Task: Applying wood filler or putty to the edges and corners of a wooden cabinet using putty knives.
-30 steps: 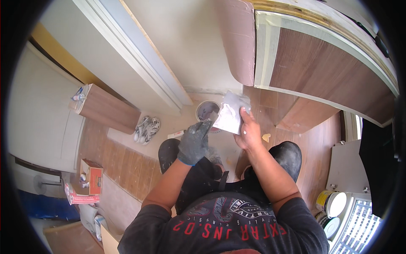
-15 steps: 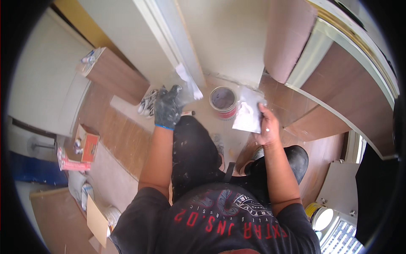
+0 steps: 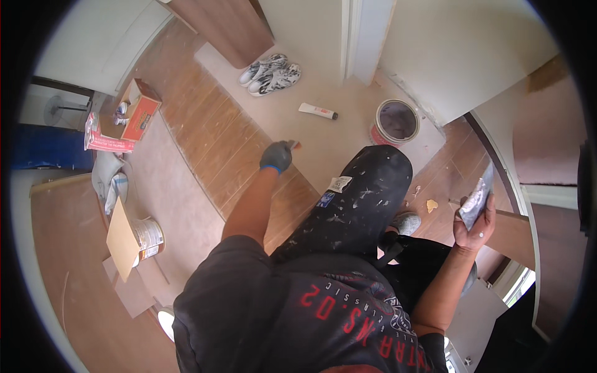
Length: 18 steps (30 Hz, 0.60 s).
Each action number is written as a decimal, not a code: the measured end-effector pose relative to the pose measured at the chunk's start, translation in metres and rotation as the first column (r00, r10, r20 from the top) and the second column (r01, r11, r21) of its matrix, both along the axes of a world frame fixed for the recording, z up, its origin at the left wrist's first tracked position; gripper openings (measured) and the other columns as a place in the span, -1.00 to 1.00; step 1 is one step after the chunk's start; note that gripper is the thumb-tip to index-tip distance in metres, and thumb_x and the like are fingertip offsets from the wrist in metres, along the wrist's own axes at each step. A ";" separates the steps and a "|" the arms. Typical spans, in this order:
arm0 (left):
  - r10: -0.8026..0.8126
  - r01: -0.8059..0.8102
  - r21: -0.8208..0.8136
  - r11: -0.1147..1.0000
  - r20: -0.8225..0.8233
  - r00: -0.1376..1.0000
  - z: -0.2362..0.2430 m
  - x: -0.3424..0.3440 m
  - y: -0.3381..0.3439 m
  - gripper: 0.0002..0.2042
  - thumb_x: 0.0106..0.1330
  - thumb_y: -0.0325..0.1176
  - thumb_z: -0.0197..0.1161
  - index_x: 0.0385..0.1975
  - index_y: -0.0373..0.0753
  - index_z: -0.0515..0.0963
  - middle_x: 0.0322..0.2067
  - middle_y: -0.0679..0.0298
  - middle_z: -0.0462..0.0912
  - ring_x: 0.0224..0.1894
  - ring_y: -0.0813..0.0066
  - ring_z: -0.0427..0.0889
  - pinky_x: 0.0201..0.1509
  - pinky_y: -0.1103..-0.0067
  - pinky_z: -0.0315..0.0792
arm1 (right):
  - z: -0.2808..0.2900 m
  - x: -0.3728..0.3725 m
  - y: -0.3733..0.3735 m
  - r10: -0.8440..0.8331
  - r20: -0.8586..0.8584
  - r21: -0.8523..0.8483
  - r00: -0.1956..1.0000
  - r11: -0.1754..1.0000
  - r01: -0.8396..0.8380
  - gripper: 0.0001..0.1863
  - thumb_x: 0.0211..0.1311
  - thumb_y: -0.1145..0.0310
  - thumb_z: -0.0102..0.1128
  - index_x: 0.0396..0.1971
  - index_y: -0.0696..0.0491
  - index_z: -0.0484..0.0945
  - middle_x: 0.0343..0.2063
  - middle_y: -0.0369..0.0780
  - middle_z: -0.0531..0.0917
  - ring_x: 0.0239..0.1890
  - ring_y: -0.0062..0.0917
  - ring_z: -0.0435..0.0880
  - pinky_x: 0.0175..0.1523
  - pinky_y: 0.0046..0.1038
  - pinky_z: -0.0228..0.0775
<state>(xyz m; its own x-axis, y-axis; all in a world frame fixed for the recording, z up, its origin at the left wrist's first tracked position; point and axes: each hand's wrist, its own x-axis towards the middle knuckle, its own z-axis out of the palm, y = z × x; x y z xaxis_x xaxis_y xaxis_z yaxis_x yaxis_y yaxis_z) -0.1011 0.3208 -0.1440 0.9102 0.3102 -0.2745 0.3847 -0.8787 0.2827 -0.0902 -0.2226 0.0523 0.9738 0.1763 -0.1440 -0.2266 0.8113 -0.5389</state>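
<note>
Fingers (image 3: 474,224) of our right hand (image 3: 472,229) gripping a smeared flat blade (image 3: 476,196), our gloved left hand (image 3: 277,155) clenching a small orange-tipped tool (image 3: 295,145), open paint can (image 3: 395,122) sitting nearby.

Bright daylight, soft shadows, sharp centre, fisheye-bent dark rim.

A room in a home under renovation. Wood-plank floor (image 3: 205,130) is partly covered with protective paper sheets (image 3: 311,133). An open paint can (image 3: 395,122) stands near a white door frame (image 3: 367,37). A tube (image 3: 317,111), paint-spattered shoes (image 3: 270,71) and a cardboard box (image 3: 140,112) lie around.
</note>
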 end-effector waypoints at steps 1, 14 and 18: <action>0.037 -0.032 0.038 0.999 -0.140 0.989 -0.016 -0.006 0.000 -0.68 0.31 -0.26 0.05 -0.01 -0.15 0.60 -0.12 -0.05 0.66 -0.09 -0.07 0.65 0.04 0.19 0.51 | 0.000 0.002 0.003 -0.043 -0.022 -0.038 0.999 0.998 0.042 -0.65 0.46 0.22 0.01 0.10 0.06 0.52 -0.07 -0.23 0.71 -0.10 -0.46 0.72 -0.04 -0.42 0.60; -0.021 0.034 0.082 0.996 -0.161 0.987 -0.072 0.006 0.023 -0.65 0.28 -0.36 0.06 0.02 0.06 0.63 -0.05 0.17 0.63 0.03 0.09 0.60 0.10 0.24 0.50 | -0.004 0.041 0.055 0.041 -0.044 -0.111 0.998 0.993 -0.046 -0.60 0.52 0.17 -0.12 0.11 0.15 0.46 -0.16 -0.11 0.69 -0.29 -0.37 0.68 -0.39 -0.37 0.58; -0.015 0.037 0.098 0.995 -0.212 0.977 -0.078 0.012 0.027 -0.65 0.29 -0.37 0.07 0.02 0.09 0.63 -0.03 0.19 0.62 0.05 0.10 0.58 0.12 0.24 0.49 | -0.011 0.048 0.058 0.061 -0.063 -0.107 0.996 0.992 -0.067 -0.59 0.52 0.16 -0.13 0.10 0.16 0.46 -0.16 -0.09 0.68 -0.29 -0.34 0.67 -0.40 -0.36 0.56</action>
